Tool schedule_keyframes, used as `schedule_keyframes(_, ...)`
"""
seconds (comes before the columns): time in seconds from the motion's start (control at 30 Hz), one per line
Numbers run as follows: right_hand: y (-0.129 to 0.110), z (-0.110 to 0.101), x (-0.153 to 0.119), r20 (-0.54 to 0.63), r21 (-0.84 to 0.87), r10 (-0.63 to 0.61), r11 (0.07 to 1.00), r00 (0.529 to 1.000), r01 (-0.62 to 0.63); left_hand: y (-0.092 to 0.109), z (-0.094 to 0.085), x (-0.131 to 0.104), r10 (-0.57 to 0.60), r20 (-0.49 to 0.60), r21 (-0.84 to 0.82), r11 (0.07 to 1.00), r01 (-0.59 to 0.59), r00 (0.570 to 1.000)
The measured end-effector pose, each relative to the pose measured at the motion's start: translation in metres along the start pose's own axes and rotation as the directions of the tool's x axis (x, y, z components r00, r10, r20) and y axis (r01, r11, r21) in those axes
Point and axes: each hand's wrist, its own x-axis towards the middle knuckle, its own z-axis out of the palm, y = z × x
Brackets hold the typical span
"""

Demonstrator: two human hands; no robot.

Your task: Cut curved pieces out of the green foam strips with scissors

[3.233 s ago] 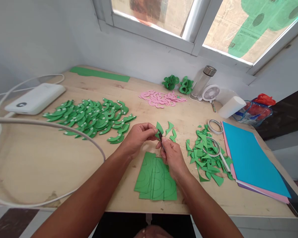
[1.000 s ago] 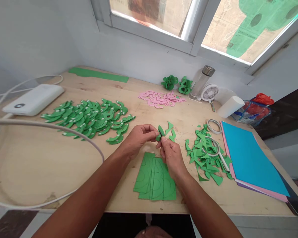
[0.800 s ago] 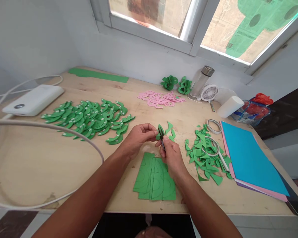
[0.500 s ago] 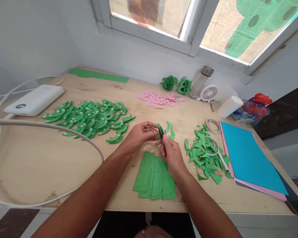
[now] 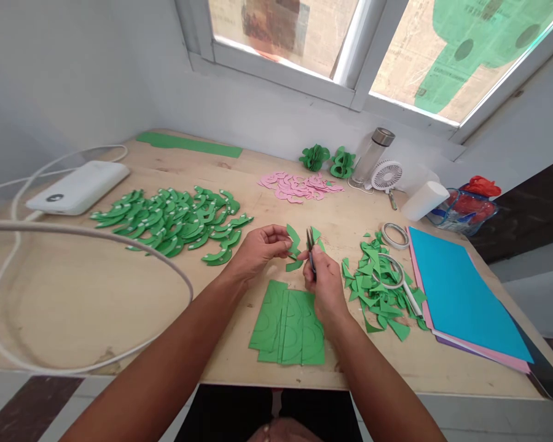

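In the head view my left hand (image 5: 263,248) pinches a curved green paper piece (image 5: 294,236) between thumb and fingers. Just to its right, my right hand (image 5: 326,279) is closed round a small pair of scissors (image 5: 310,244), blades pointing up and a little apart from the paper. Below both hands lie several green paper sheets (image 5: 289,328) with curved outlines drawn on them. Small green offcuts (image 5: 316,233) rest on the table behind the scissors.
Left lies a heap of green curved pieces (image 5: 170,218), with a white power bank (image 5: 78,187) and its cable (image 5: 96,232). Pink cut-outs (image 5: 299,187) are behind. At right are green scraps (image 5: 378,288), a magnifying glass (image 5: 413,299), a tape roll (image 5: 395,236) and blue paper (image 5: 465,294).
The scissors have moved right, away from the paper in my left hand, and the curved piece now shows more fully. The whole view has shifted slightly.
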Motion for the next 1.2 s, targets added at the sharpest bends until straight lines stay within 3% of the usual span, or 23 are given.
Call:
schedule_keyframes(0.17,0.002,-0.005,0.007,-0.151,-0.073,-0.036,0.997,0.988,0.025,0.003,0.003,0.0,0.014,-0.1,-0.134,0.991,-0.027,0.995)
schedule_keyframes(0.57,0.011,-0.007,0.01,-0.103,-0.128,0.029,0.991,0.994,-0.043,0.008,0.002,0.0,0.012,-0.101,-0.142,0.989,-0.026,0.995)
schedule_keyframes(0.7,0.012,-0.008,0.011,-0.104,-0.149,0.006,0.989,0.995,-0.022,0.007,-0.002,0.003,0.084,-0.145,-0.001,0.996,-0.085,0.986)
schedule_keyframes(0.83,0.012,-0.011,0.015,-0.166,-0.12,-0.041,0.993,0.985,0.021,0.003,-0.01,0.007,0.211,-0.181,0.276,0.948,-0.156,0.961)
schedule_keyframes(0.9,0.012,-0.013,0.017,-0.196,-0.095,-0.047,0.995,0.979,0.028,0.002,-0.014,0.01,0.32,-0.222,0.479,0.858,-0.183,0.921)
schedule_keyframes(1.0,0.013,-0.014,0.019,-0.211,-0.068,-0.04,0.997,0.977,0.026,0.003,-0.019,0.012,0.427,-0.234,0.811,0.581,-0.067,0.874)
schedule_keyframes(1.1,0.014,-0.014,0.019,-0.207,-0.051,-0.033,0.998,0.978,0.023,0.006,-0.019,0.011,0.394,-0.221,0.96,0.249,0.129,0.892)
schedule_keyframes(1.2,0.011,-0.013,0.018,-0.217,-0.034,-0.036,0.999,0.976,0.029,0.01,-0.018,0.006,0.327,-0.209,0.977,0.024,0.213,0.922)
